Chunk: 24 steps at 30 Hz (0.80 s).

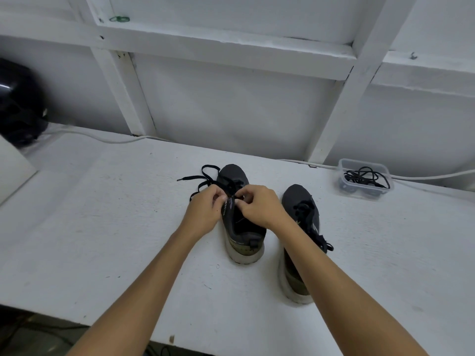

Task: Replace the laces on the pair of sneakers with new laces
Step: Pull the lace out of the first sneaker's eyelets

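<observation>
— Two dark grey sneakers stood on the white table, toes pointing to the wall, didn't they?

— Yes. The left sneaker sat farther from the person, the right sneaker just beside it and nearer the table's front edge. Both had pale, dirty soles.

— Where were the hands?

— Both over the lacing of the left sneaker. The left hand had its fingers curled and pinched the black lace at the eyelets. The right hand was curled too, its fingertips nipping the same lace close to the tongue. The two hands nearly touched.

— And the rest of that lace?

— Loose lengths trailed off to the left of the toe onto the table, one looping up, one tip lying flat.

— Was the right sneaker laced?

— It carried black laces, bunched over the tongue, with an end hanging out on its right side onto the table. The right forearm crossed in front of its heel part.

— Anything else on the table?

— A clear plastic container stood well apart to the right, near the wall, with a tangle of black laces inside. A white cable ran along the foot of the white framed wall, and a black rounded object sat at the far left; what it was I could not tell.
</observation>
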Motion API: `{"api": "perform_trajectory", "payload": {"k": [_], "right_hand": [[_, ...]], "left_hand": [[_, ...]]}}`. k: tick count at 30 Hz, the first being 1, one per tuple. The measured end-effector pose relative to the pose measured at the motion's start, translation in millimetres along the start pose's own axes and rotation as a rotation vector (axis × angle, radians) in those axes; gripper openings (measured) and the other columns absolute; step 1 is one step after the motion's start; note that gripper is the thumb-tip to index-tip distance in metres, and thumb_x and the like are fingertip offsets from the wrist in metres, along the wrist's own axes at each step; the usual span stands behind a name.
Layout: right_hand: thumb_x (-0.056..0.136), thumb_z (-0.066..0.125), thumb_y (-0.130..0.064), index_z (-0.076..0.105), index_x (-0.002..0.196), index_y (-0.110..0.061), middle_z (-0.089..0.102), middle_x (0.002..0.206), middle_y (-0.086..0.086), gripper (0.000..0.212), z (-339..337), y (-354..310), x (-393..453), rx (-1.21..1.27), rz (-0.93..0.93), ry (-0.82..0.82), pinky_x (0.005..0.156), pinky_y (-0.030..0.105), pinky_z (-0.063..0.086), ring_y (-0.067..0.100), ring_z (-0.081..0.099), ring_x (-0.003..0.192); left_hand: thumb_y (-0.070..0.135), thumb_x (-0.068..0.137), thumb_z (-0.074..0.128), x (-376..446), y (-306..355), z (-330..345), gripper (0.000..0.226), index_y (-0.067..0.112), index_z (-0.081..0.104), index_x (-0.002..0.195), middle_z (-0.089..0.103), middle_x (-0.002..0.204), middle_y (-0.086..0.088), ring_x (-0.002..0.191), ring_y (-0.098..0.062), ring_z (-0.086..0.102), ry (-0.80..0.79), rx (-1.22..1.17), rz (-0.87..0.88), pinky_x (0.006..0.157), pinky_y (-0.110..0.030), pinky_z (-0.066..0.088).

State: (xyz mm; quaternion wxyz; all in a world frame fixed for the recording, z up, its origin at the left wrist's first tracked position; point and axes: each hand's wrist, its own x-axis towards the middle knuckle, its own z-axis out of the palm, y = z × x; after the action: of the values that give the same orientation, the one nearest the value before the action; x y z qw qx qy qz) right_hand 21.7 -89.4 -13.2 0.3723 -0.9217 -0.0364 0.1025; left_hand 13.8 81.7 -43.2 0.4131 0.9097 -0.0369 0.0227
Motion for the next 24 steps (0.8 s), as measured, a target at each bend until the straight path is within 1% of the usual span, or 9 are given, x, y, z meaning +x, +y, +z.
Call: {"api": "perform_trajectory", "payload": {"k": [2, 5, 7, 9, 12, 15, 17, 20, 24], "right_hand": [[0.09, 0.073, -0.038, 0.065, 0.118, -0.028, 0.067, 0.097, -0.007, 0.03, -14, 3, -4, 0.05, 0.054, -0.02, 0.076, 0.022, 0.047, 0.013, 0.063, 0.093], [0.089, 0.073, -0.042, 0.066, 0.106, -0.027, 0.07, 0.096, -0.006, 0.024, -27, 9, -10, 0.036, 0.122, -0.048, 0.075, 0.024, 0.054, 0.012, 0.067, 0.089], [0.093, 0.069, -0.037, 0.071, 0.098, -0.021, 0.073, 0.096, -0.002, 0.017, -26, 10, -11, 0.08, 0.139, -0.016, 0.081, 0.034, 0.061, 0.016, 0.071, 0.084], [0.095, 0.068, -0.03, 0.072, 0.095, -0.016, 0.073, 0.095, 0.002, 0.014, -21, 8, -13, 0.174, 0.173, -0.012, 0.077, 0.037, 0.064, 0.019, 0.073, 0.08], [0.097, 0.068, -0.029, 0.072, 0.096, -0.009, 0.074, 0.094, 0.011, 0.02, -17, 1, -17, 0.437, 0.245, -0.135, 0.072, 0.036, 0.064, 0.021, 0.075, 0.085], [0.103, 0.058, -0.029, 0.072, 0.099, -0.008, 0.074, 0.096, 0.01, 0.026, -18, 3, -20, 0.564, 0.286, -0.23, 0.069, 0.031, 0.062, 0.021, 0.075, 0.088], [0.102, 0.059, -0.023, 0.073, 0.097, -0.009, 0.075, 0.095, 0.009, 0.021, -18, 12, -17, 0.529, 0.279, -0.182, 0.071, 0.033, 0.063, 0.018, 0.076, 0.086], [0.095, 0.07, -0.021, 0.078, 0.092, -0.013, 0.077, 0.091, 0.005, 0.012, -18, 20, -11, 0.373, 0.241, -0.151, 0.075, 0.035, 0.064, 0.015, 0.075, 0.088], [0.087, 0.079, -0.028, 0.081, 0.092, -0.017, 0.076, 0.09, -0.001, 0.012, -13, 12, -6, 0.257, 0.174, -0.121, 0.069, 0.029, 0.063, 0.017, 0.072, 0.091]], "left_hand": [[0.018, 0.102, 0.052, 0, -4, -1, 0.009, 0.018, 0.059, 0.097, 0.062, 0.087, 0.008, 0.08, -0.008, 0.058, 0.08, 0.034, -0.055, 0.07, -0.021, 0.047], [0.016, 0.099, 0.055, -1, -11, -4, 0.008, 0.017, 0.063, 0.101, 0.063, 0.099, 0.007, 0.097, -0.021, 0.057, 0.178, 0.193, -0.121, 0.075, -0.039, 0.049], [0.011, 0.097, 0.056, -5, -8, -5, 0.015, 0.021, 0.065, 0.104, 0.058, 0.106, 0.009, 0.104, -0.019, 0.05, 0.184, 0.254, -0.112, 0.075, -0.035, 0.043], [0.009, 0.097, 0.054, -9, -1, -5, 0.018, 0.023, 0.066, 0.101, 0.056, 0.104, 0.012, 0.099, -0.014, 0.051, 0.164, 0.173, -0.083, 0.074, -0.026, 0.04], [0.02, 0.101, 0.052, -10, 18, -7, 0.017, 0.02, 0.068, 0.105, 0.063, 0.1, 0.009, 0.086, -0.005, 0.057, 0.025, -0.002, -0.183, 0.069, -0.015, 0.038], [0.037, 0.105, 0.037, -11, 32, -10, 0.038, 0.017, 0.07, 0.113, 0.066, 0.108, 0.004, 0.106, -0.017, 0.059, -0.12, -0.006, -0.282, 0.082, -0.027, 0.038], [0.046, 0.104, 0.037, -14, 39, -14, 0.042, 0.02, 0.069, 0.113, 0.066, 0.11, 0.005, 0.108, -0.017, 0.059, -0.196, -0.072, -0.309, 0.088, -0.033, 0.044], [0.05, 0.089, 0.063, -21, 41, -12, 0.031, 0.027, 0.065, 0.11, 0.066, 0.106, 0.014, 0.099, -0.006, 0.061, -0.32, -0.024, -0.183, 0.091, -0.032, 0.051], [0.045, 0.081, 0.072, -22, 32, -4, 0.059, 0.027, 0.052, 0.134, 0.055, 0.132, 0.012, 0.118, -0.014, 0.055, -0.348, 0.113, -0.153, 0.101, -0.035, 0.047]]}}
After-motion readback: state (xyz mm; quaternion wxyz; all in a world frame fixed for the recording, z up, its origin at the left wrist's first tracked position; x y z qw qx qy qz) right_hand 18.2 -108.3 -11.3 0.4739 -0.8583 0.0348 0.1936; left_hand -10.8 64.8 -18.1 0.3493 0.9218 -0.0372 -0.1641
